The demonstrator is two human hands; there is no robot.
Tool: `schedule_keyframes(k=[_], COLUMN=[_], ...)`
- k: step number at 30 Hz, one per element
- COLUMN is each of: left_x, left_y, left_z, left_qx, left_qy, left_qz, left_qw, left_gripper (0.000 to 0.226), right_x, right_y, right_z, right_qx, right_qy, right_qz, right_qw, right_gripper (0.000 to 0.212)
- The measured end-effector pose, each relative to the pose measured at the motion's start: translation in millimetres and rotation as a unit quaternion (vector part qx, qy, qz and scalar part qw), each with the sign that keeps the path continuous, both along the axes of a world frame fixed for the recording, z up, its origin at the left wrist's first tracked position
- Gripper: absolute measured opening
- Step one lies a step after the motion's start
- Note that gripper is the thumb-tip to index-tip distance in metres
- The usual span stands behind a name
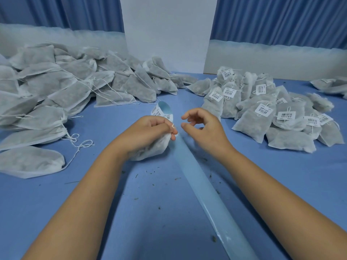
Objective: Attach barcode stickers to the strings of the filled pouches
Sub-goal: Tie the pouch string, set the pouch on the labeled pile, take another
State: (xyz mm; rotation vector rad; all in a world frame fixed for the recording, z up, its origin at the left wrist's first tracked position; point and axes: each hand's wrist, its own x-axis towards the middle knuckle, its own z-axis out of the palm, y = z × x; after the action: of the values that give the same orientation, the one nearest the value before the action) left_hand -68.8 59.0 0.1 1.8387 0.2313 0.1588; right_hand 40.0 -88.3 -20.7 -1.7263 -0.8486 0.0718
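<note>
Judging by the big unlabelled heap [56, 91] at frame left against the smaller stickered pile [272, 109] at right, the job looks under halfway, the left hand [150, 132] gripping a bare pouch [154, 149] at centre, the right hand [201, 126] loosely curled and empty.

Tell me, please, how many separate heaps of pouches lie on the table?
3: an unlabelled heap at the left, a stickered heap at the right, and a small group cut off at the far right edge, perhaps larger out of view.
</note>
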Motion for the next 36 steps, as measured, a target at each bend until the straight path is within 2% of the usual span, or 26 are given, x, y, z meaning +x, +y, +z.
schedule_keyframes(k=[5, 9, 13, 16, 18, 19, 21, 24, 27, 33, 36], left_x=[0.1, -0.3, 0.9, 2.1, 2.9, 3.4, 4.2, 5.7, 6.6, 11.1, 12.2], left_y=[-1.6, -0.3, 0.3, 0.3, -0.9, -1.8, -3.7, -1.6, 3.6, 4.3, 6.1], left_z=[-0.3, 0.2, 0.2, -0.8, -2.5, -3.8, -5.9, -7.2, -8.5, -13.9, -14.6], left_qx=[0.01, 0.021, 0.007, 0.016, -0.001, -0.016, -0.035, -0.003, 0.01, 0.001, -0.003], left_qy=[-0.011, -0.019, -0.019, -0.02, -0.035, -0.043, -0.052, -0.059, -0.06, -0.051, -0.054], left_qz=[0.015, 0.021, 0.017, 0.008, 0.004, 0.006, 0.013, 0.04, 0.057, 0.059, 0.061], left_qw=[1.0, 0.999, 1.0, 1.0, 0.999, 0.999, 0.998, 0.997, 0.997, 0.997, 0.997], left_gripper=[0.024, 0.034, 0.034, 0.027, 0.02, 0.018, 0.018, 0.02, 0.022, 0.023, 0.018], right_x=[-3.1, -3.3, -2.3, -3.6, -4.2, -4.4, -3.8, -1.9, -1.5, -0.9, 1.0], right_y=[-3.5, -3.1, -1.0, 2.5, 4.8, 5.1, 4.5, 2.3, 1.6, 0.4, -2.3], right_z=[2.9, 0.1, -3.9, -8.0, -10.2, -10.6, -11.4, -10.4, -10.9, -8.8, -6.4], right_qx=[-0.038, -0.042, -0.017, -0.026, -0.021, -0.019, -0.016, -0.013, -0.033, -0.024, 0.018], right_qy=[0.015, 0.005, -0.002, -0.019, -0.032, -0.044, -0.08, -0.124, -0.139, 0.003, 0.028], right_qz=[0.068, 0.11, 0.106, 0.095, 0.086, 0.079, 0.063, 0.054, 0.067, 0.108, 0.12], right_qw=[0.997, 0.993, 0.994, 0.995, 0.996, 0.996, 0.995, 0.991, 0.987, 0.994, 0.992], right_gripper=[0.011, 0.008, 0.004, 0.012, 0.008, 0.003, 0.009, 0.014, 0.007, 0.006, 0.026])
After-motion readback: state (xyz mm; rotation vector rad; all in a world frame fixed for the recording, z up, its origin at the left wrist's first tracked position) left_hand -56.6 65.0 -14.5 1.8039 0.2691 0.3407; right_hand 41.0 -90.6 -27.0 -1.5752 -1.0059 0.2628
